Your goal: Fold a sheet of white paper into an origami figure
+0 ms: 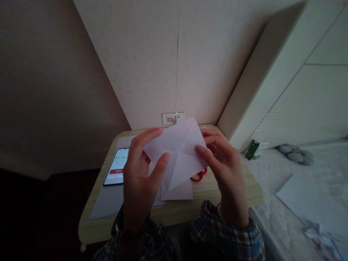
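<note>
Plainly, we have both hands closed lightly on one creased paper (178, 145): our left hand (141, 174) and our right hand (224, 156) stand apart at its opposite sides, thumbs on the near face, fingers around the edges or behind. It hangs between them, raised over the surface (247, 185). We judge it light and thin, stiffer along its folds, easily bent or torn; a soft pinch near the edges should suit it best. Below the hands we see loose sheets (178, 194); under the right hand's side, red handles (200, 176); just beside the left, a phone (115, 166). Beyond both, we make out a wall socket (165, 119).
</note>
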Motion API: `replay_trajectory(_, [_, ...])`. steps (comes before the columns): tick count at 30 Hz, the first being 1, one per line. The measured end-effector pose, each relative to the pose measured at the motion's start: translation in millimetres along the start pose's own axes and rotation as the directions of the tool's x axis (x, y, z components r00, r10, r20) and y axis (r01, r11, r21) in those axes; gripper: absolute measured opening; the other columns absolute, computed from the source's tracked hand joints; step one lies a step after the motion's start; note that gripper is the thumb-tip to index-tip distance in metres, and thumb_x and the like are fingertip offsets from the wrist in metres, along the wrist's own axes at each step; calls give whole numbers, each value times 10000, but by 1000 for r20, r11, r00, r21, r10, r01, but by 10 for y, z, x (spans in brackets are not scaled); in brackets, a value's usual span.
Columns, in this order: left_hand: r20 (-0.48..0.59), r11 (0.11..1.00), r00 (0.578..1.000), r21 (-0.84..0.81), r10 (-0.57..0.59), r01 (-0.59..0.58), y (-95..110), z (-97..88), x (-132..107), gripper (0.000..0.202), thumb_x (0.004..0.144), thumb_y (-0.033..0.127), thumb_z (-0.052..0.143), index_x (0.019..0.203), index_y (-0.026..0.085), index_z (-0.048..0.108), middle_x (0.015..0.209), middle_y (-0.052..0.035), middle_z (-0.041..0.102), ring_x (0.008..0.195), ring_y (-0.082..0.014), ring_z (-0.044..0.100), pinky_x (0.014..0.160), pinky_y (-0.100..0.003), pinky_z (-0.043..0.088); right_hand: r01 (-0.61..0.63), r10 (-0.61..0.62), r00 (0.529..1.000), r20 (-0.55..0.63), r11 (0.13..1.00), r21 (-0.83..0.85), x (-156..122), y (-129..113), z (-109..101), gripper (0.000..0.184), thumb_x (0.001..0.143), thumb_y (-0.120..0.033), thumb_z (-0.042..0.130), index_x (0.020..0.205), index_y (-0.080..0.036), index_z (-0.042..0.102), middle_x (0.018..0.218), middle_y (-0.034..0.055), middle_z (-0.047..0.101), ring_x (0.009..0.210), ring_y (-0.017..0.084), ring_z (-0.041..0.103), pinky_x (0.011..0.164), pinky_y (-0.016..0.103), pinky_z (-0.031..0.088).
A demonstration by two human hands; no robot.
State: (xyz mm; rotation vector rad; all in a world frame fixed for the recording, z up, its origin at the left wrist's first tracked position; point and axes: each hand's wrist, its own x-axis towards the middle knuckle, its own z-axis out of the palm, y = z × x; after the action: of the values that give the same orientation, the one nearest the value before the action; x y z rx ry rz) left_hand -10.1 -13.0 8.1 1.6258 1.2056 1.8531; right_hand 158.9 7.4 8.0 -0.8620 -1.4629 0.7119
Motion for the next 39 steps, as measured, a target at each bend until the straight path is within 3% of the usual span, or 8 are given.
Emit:
replay_trajectory(7, [0, 996, 997, -38, 76, -76, -87, -90, 13, 271, 898, 169, 626, 1144, 260, 693, 1351, -54, 569, 1283, -242, 523, 1015, -378, 498, 12, -28, 991, -130, 993, -122, -9, 22, -37, 137, 877, -207, 663, 742, -229, 659, 1086, 11, 659, 1087, 201, 591, 957, 368, 432])
replay_trajectory(12, [184, 992, 980, 84, 72, -89, -62, -103, 44, 245, 867, 99, 639, 1038, 257, 711, 1092, -17, 666, 1003, -173, 609, 802, -292, 514, -89, 77, 991, -112, 990, -108, -45, -20, -36, 97, 891, -246, 656, 798, -236, 680, 805, -24, 669, 747, 155, 616, 644, 272, 450])
replay_trajectory(15, [266, 986, 964, 165, -15, -30, -87, -68, 53, 258, 851, 97, 650, 1060, 237, 707, 971, -5, 665, 773, -138, 569, 670, -277, 494, -51, 33, 993, -113, 986, -157, -45, -50, -21, 73, 903, -219, 645, 854, -244, 691, 823, -25, 712, 745, 155, 641, 628, 266, 459])
replay_trajectory(19, [268, 974, 944, 172, -191, 148, -155, -7, 38, 234, 865, 168, 658, 1095, 202, 687, 1078, -38, 671, 782, -139, 616, 647, -268, 537, 172, -183, 983, 1, 921, -349, -21, -89, -6, 83, 911, -155, 629, 889, -220, 677, 983, 21, 732, 923, 168, 664, 791, 286, 505])
replay_trajectory(25, [396, 829, 857, -314, -329, 463, -187, 9, -8, 384, 941, 517, 543, 1241, 293, 627, 1303, -24, 649, 1129, -176, 647, 997, -323, 537, 380, -272, 907, 323, 858, -345, -20, -127, -3, 120, 938, -114, 579, 1000, -154, 674, 1232, 118, 680, 1145, 178, 624, 987, 304, 482])
replay_trajectory(32, [172, 830, 871, -265, -460, 491, -248, -17, 10, 338, 888, 364, 668, 1220, 310, 644, 1356, -24, 635, 1296, -259, 551, 1070, -429, 477, 295, -176, 825, 537, 945, -143, -23, -144, -35, 403, 983, -446, 504, 1233, -155, 625, 1440, 129, 561, 1324, 207, 532, 1103, 339, 422])
replay_trajectory(36, [83, 858, 876, -177, -475, 482, -225, -23, 12, 312, 917, 404, 609, 1192, 273, 675, 1338, -51, 647, 1317, -305, 530, 1118, -489, 424, 233, -131, 871, 474, 959, -163, -9, -114, -6, 329, 1001, -343, 505, 1266, -171, 597, 1420, 125, 568, 1066, 171, 676, 1006, 344, 498])
replay_trajectory(39, [74, 889, 901, -149, -427, 434, -192, -35, 8, 304, 925, 419, 592, 1157, 262, 706, 1281, -41, 685, 1354, -300, 497, 1136, -464, 412, 231, -142, 942, 304, 933, -277, 26, -39, 21, 257, 956, -221, 584, 1206, -183, 629, 1358, 121, 598, 1136, 206, 622, 972, 379, 504])
